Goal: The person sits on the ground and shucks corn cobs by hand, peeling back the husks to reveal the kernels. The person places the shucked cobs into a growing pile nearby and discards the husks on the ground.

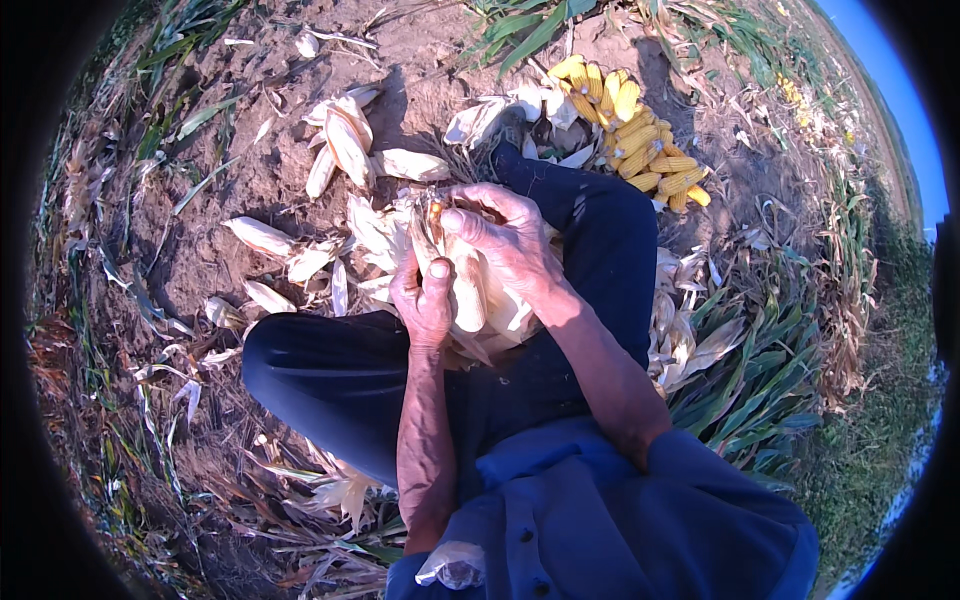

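Observation:
Between my two hands is an ear of corn [424, 238] in dry, pale husk, with a few orange-yellow kernels showing at its top. My left hand [424, 297] grips it from below, thumb up along the husk. At the upper part, my right hand [504, 241] pinches the husk between thumb and fingers. Beneath the hands, another husk-covered ear [469, 300] lies on a heap of loose husks [514, 311] between my legs. My fingers hide part of the held ear.
Husked yellow cobs [637, 142] are piled beyond my bent right leg [611, 232]. Several unhusked ears [349, 139] lie on the bare soil [187, 255] ahead and to the left. Green corn leaves [757, 382] and dry husks [679, 330] lie at my right side.

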Motion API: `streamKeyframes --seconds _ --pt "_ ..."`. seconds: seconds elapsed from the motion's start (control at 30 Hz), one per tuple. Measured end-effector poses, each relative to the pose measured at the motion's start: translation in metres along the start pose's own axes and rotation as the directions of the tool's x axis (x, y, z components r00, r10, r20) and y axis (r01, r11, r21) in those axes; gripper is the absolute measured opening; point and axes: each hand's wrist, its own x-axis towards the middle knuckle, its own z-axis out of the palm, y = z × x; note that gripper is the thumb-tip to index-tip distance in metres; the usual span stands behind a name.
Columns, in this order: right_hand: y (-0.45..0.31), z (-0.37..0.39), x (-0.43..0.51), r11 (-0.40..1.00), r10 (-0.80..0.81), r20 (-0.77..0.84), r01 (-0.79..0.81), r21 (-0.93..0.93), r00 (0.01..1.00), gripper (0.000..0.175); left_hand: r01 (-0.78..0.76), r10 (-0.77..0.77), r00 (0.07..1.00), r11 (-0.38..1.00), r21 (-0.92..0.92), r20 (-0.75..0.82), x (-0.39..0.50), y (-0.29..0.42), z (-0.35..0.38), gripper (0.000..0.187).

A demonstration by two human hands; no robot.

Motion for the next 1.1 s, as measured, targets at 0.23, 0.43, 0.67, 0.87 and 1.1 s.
streamKeyframes --seconds 0.23,0.43,0.67,0.87,1.1 --pt "0.008 0.004 0.000 0.983 -0.118 -0.024 0.113 -0.145 0.993 0.016 -0.003 0.003 0.999 1.000 0.008 -0.036 -0.002 -0.001 -0.003 0.063" --pt "-0.004 0.004 -0.001 0.966 -0.136 0.010 0.135 -0.223 0.991 0.017 0.016 -0.015 1.000 0.994 -0.110 0.010 -0.001 0.004 -0.003 0.060" --pt "-0.006 0.003 -0.003 0.901 -0.208 0.050 0.211 -0.379 0.977 0.016 -0.046 0.043 0.999 0.994 -0.101 -0.026 0.000 0.006 0.001 0.057" --pt "0.016 0.006 -0.008 0.792 -0.414 0.009 0.365 -0.490 0.910 0.016 0.025 -0.032 0.999 0.973 -0.228 -0.030 -0.005 -0.006 0.002 0.061" --pt "0.036 0.009 -0.014 0.866 -0.427 -0.069 0.386 -0.319 0.902 0.017 0.272 -0.335 0.941 0.689 -0.672 0.038 -0.015 -0.034 0.014 0.072"
